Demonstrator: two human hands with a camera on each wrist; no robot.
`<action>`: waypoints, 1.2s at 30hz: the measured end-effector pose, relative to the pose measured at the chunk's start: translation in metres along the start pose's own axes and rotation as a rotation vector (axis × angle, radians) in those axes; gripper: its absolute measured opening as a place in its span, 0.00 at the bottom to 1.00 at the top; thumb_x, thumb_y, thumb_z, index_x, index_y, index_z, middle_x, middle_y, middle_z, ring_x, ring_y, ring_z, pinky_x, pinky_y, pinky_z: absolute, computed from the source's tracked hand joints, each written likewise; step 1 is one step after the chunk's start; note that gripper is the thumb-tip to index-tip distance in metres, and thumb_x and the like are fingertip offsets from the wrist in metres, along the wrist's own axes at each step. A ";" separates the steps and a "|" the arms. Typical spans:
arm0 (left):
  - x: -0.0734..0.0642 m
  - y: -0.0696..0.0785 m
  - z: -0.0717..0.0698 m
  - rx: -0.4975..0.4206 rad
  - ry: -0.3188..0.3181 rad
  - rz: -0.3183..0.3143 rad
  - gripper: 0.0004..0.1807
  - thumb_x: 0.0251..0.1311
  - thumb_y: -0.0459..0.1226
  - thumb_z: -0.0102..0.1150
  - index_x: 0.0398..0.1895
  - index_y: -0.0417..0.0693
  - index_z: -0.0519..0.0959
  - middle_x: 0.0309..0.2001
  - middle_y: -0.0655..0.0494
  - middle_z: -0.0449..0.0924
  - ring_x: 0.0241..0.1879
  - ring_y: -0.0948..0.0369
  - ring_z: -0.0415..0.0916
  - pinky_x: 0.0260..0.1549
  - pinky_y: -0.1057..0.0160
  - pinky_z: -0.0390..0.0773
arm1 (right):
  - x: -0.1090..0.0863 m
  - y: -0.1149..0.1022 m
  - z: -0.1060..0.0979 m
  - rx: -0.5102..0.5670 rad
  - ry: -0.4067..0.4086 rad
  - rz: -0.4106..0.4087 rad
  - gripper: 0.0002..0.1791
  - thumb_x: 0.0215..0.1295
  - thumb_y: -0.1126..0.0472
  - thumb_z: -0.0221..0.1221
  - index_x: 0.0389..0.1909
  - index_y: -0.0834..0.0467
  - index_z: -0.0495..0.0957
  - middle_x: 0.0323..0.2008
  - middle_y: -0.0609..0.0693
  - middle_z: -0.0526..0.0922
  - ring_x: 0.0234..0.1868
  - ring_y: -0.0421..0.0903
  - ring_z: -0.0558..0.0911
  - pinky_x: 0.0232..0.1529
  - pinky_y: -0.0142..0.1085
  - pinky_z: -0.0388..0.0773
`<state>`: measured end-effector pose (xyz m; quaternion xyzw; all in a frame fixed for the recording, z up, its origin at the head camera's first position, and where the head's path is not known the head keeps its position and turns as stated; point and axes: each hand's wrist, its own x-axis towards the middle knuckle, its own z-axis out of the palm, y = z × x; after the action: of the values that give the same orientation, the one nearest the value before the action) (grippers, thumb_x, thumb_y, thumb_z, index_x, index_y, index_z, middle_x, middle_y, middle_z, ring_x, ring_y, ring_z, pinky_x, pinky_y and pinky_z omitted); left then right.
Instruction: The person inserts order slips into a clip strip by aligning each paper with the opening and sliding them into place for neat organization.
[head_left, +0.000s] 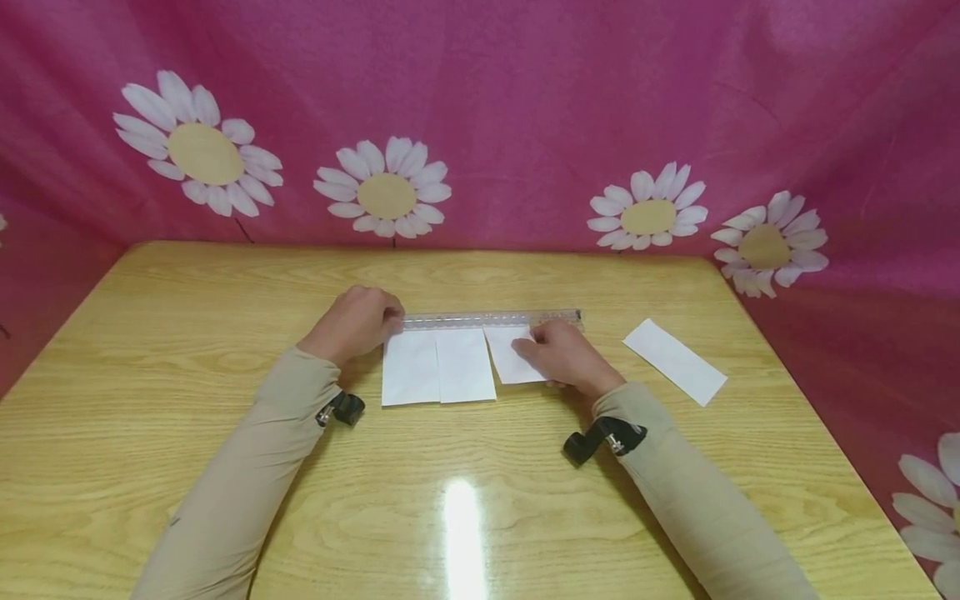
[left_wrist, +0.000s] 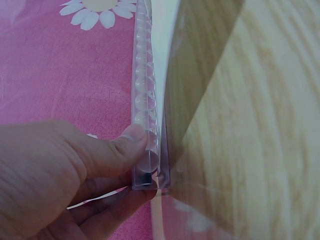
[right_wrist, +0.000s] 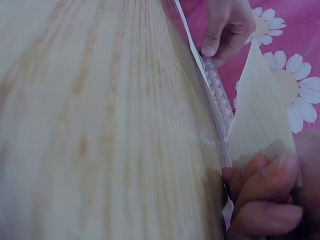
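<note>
A long clear plastic strip (head_left: 487,320) with a row of round bumps lies across the table in the head view. My left hand (head_left: 358,321) pinches its left end, thumb on top and fingers beneath, as the left wrist view shows. Along the strip's near side, two white paper pieces (head_left: 410,369) lie side by side. To their right, my right hand (head_left: 566,354) holds another paper piece (head_left: 510,358) between thumb and fingers, its far edge close to the strip. Faint lines cross this lifted paper (right_wrist: 262,120) in the right wrist view.
A separate white paper piece (head_left: 675,360) lies slanted on the wooden table (head_left: 360,517), right of my right hand. Behind the table hangs a pink cloth (head_left: 517,125) with large daisies. Each wrist carries a black camera mount (head_left: 606,437).
</note>
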<state>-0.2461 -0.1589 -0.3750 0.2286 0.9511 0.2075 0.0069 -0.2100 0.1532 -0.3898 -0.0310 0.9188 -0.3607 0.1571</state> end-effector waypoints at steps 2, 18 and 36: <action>0.000 0.000 0.000 -0.002 0.003 0.003 0.08 0.69 0.33 0.62 0.44 0.39 0.88 0.43 0.45 0.90 0.44 0.51 0.83 0.52 0.49 0.84 | 0.000 0.000 0.000 -0.009 0.002 0.001 0.22 0.74 0.48 0.55 0.20 0.52 0.67 0.12 0.43 0.66 0.13 0.41 0.67 0.15 0.33 0.65; -0.001 0.000 0.000 -0.002 -0.006 -0.012 0.09 0.69 0.33 0.62 0.46 0.39 0.88 0.45 0.45 0.90 0.45 0.51 0.83 0.53 0.49 0.83 | -0.013 -0.006 -0.017 -0.121 -0.073 -0.017 0.31 0.73 0.43 0.57 0.10 0.54 0.71 0.08 0.45 0.70 0.13 0.43 0.69 0.20 0.33 0.67; -0.001 0.001 0.000 0.002 0.001 -0.001 0.08 0.69 0.34 0.63 0.44 0.39 0.88 0.42 0.46 0.89 0.41 0.53 0.80 0.50 0.51 0.82 | -0.022 0.013 -0.064 -0.177 0.032 0.039 0.25 0.75 0.42 0.56 0.30 0.59 0.84 0.21 0.49 0.82 0.21 0.44 0.80 0.23 0.35 0.75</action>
<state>-0.2447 -0.1587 -0.3748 0.2279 0.9514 0.2068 0.0063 -0.2081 0.2079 -0.3485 -0.0210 0.9500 -0.2753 0.1459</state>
